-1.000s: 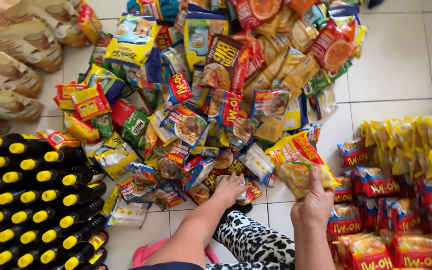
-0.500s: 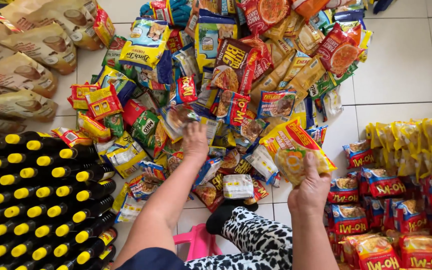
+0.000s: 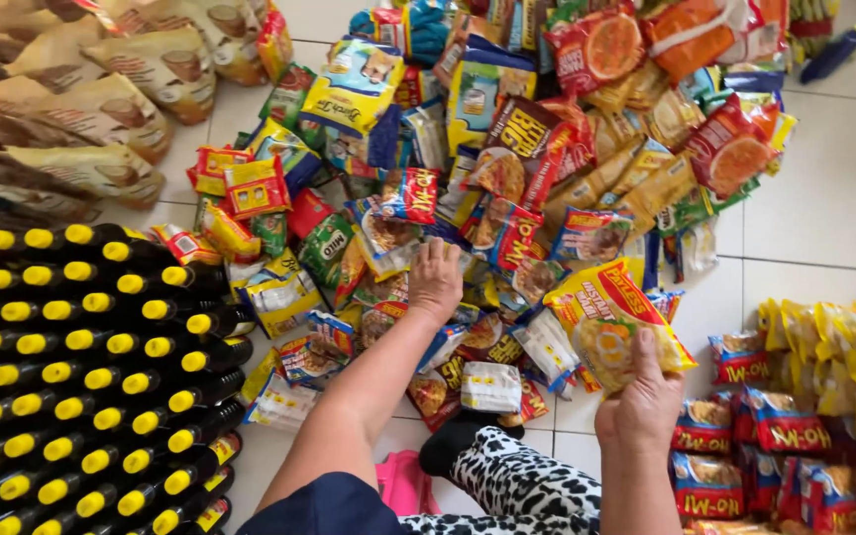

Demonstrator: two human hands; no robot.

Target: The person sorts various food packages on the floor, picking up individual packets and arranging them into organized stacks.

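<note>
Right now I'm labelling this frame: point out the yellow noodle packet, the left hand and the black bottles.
yellow noodle packet (image 3: 614, 319), head view, on its printed front.
left hand (image 3: 435, 282), head view, back of the hand.
black bottles (image 3: 71, 376), head view, among the yellow caps.

Two hands show: the left hand (image 3: 435, 280) and the right hand (image 3: 639, 404). The right hand holds one yellow noodle packet (image 3: 610, 317). Left of the left hand, the dark bottles with yellow caps (image 3: 71, 376) lie in about nine rows, too many to count exactly. Ahead of the left hand, the mixed snack packets (image 3: 507, 149) number several dozen. Right of the right hand lie roughly a dozen red packets (image 3: 785, 446)
</note>
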